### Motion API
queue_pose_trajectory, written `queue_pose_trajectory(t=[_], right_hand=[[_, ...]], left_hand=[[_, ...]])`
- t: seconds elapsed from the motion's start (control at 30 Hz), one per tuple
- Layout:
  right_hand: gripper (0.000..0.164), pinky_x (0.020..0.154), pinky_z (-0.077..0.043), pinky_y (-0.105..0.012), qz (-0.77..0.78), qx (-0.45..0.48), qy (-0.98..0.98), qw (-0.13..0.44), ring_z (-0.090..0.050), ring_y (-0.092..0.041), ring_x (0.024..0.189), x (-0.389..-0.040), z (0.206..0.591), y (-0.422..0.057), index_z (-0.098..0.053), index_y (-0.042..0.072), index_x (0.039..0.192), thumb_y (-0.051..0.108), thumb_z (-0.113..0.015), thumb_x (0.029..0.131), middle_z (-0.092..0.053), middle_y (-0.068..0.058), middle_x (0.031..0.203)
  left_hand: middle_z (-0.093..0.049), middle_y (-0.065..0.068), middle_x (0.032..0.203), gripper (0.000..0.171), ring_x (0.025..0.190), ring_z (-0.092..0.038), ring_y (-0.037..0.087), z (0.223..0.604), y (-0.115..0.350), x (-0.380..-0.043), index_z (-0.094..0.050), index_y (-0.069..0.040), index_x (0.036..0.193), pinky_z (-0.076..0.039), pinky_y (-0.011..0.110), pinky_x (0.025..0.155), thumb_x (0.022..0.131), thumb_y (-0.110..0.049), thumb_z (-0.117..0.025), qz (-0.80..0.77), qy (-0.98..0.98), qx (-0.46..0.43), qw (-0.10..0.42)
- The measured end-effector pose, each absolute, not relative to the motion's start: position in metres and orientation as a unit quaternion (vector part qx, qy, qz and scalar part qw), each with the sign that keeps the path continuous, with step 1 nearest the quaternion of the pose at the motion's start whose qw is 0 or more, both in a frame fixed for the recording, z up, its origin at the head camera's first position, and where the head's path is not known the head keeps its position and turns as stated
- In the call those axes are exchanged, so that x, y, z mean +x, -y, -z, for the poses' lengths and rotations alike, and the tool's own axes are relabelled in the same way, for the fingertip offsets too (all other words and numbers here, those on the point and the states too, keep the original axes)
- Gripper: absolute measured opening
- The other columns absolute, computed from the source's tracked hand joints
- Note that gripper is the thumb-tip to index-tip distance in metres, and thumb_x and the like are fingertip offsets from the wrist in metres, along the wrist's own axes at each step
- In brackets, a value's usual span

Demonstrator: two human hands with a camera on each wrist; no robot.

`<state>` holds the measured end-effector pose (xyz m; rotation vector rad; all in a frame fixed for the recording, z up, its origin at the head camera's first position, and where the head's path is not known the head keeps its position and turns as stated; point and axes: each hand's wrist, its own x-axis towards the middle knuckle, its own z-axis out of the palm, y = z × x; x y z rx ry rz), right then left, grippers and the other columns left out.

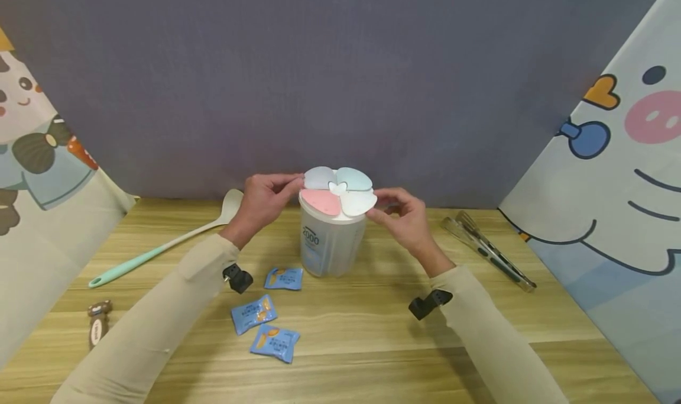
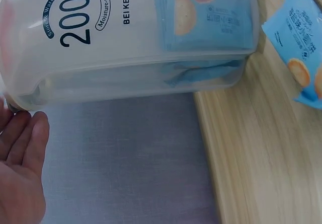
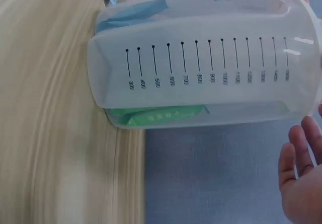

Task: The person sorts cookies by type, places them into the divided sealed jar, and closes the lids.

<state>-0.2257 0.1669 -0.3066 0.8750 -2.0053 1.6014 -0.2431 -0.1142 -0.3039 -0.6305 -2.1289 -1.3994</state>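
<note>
A clear plastic storage container (image 1: 340,247) marked 2000 stands upright on the table, with a petal-shaped lid (image 1: 321,201) in pink, white, grey and pale blue over its top. At the lid's left edge, my left hand (image 1: 268,200) pinches it between thumb and fingers. My right hand (image 1: 405,219) grips the opposite edge, thumb toward the front; its other fingers (image 3: 298,148) are loosely bent in the right wrist view. Through the wall show blue snack packets (image 2: 216,17) and, low on another side, a green packet (image 3: 163,115).
Three blue snack packets (image 1: 254,314) lie in front and left of the container. A long spoon (image 1: 159,249) with a mint handle lies at left, above a brown bear-shaped item (image 1: 98,324). Metal tongs (image 1: 489,249) rest at right. A grey panel (image 1: 340,84) rises behind the table.
</note>
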Motion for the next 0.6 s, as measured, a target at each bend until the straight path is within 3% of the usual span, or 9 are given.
queue_pose_trajectory(t=[0.17,0.27,0.37,0.47,0.6], right_hand=[[0.058,0.081,-0.049,-0.042,-0.586,0.315,0.734,0.136,-0.056,-0.030,0.102,-0.250,0.317,-0.179,-0.053,-0.007,0.127,0.001,-0.079,0.076,-0.057,-0.022,0.119],[0.082,0.093,-0.042,-0.053,-0.587,0.325,0.737,0.079,-0.049,-0.033,0.116,-0.260,0.317,-0.184,-0.041,-0.003,0.140,0.024,-0.083,0.075,-0.043,-0.022,0.139],[0.101,0.099,-0.035,-0.056,-0.580,0.339,0.740,0.036,-0.041,-0.038,0.124,-0.264,0.314,-0.184,-0.029,-0.001,0.147,0.040,-0.082,0.071,-0.029,-0.022,0.148],[0.108,0.102,-0.033,-0.053,-0.568,0.352,0.744,0.013,-0.038,-0.037,0.128,-0.264,0.311,-0.181,-0.022,0.003,0.149,0.047,-0.080,0.070,-0.026,-0.018,0.151],[0.106,0.102,-0.034,-0.050,-0.568,0.360,0.740,0.005,-0.041,-0.034,0.127,-0.262,0.309,-0.176,-0.024,0.005,0.150,0.047,-0.079,0.070,-0.034,-0.014,0.148]], left_hand=[[-0.065,0.010,0.116,0.029,0.102,-0.064,0.020,0.307,0.120,-0.240,-0.066,-0.001,0.117,-0.052,0.031,0.082,0.093,-0.017,-0.064,0.532,0.784,-0.255,0.195],[-0.058,0.015,0.125,0.043,0.106,-0.062,0.027,0.307,0.119,-0.237,-0.058,0.003,0.126,-0.051,0.031,0.084,0.086,-0.007,-0.071,0.556,0.775,-0.264,0.140],[-0.050,0.018,0.133,0.063,0.113,-0.057,0.031,0.307,0.116,-0.236,-0.048,0.006,0.133,-0.048,0.035,0.089,0.077,0.000,-0.077,0.555,0.781,-0.263,0.108],[-0.042,0.018,0.140,0.079,0.120,-0.051,0.031,0.306,0.114,-0.236,-0.041,0.006,0.138,-0.043,0.038,0.096,0.071,0.000,-0.082,0.543,0.792,-0.263,0.094],[-0.038,0.013,0.144,0.090,0.124,-0.047,0.026,0.306,0.113,-0.237,-0.037,0.001,0.142,-0.039,0.038,0.100,0.068,-0.010,-0.087,0.520,0.807,-0.263,0.092]])
